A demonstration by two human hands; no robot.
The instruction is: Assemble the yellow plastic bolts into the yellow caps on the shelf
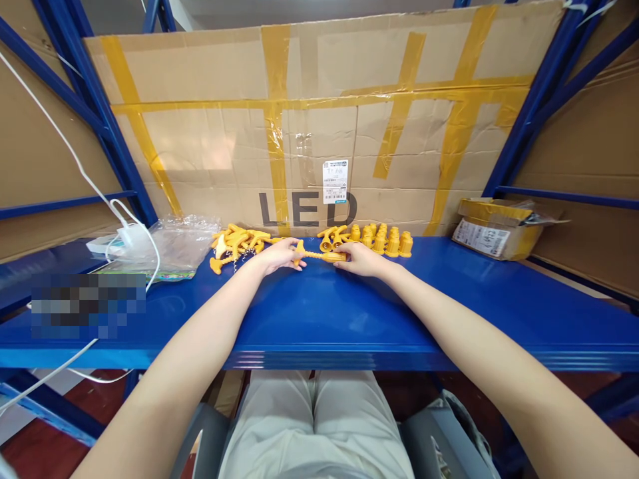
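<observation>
My left hand (pixel 282 256) is closed on the yellow handle of a corkscrew (pixel 313 255), held level just above the blue shelf (pixel 319 313). Its shaft points right, toward a yellow plastic sleeve (pixel 333 257) that my right hand (pixel 363 259) pinches between the fingers. The two parts lie in line; whether the tip sits inside the sleeve I cannot make out. Left of my hands is a heap of yellow T-handled corkscrews (pixel 239 239) with metal spirals. Behind my right hand stand rows of yellow cup-shaped bases (pixel 393 241), with a few assembled-looking yellow pieces (pixel 333 236) beside them.
Clear plastic bags (pixel 180 243) and a white charger with cable (pixel 134 236) lie at the left, near a blurred-out object (pixel 90 303). A small open carton (pixel 494 229) stands at the right. A large taped cardboard sheet (pixel 219 153) closes off the back.
</observation>
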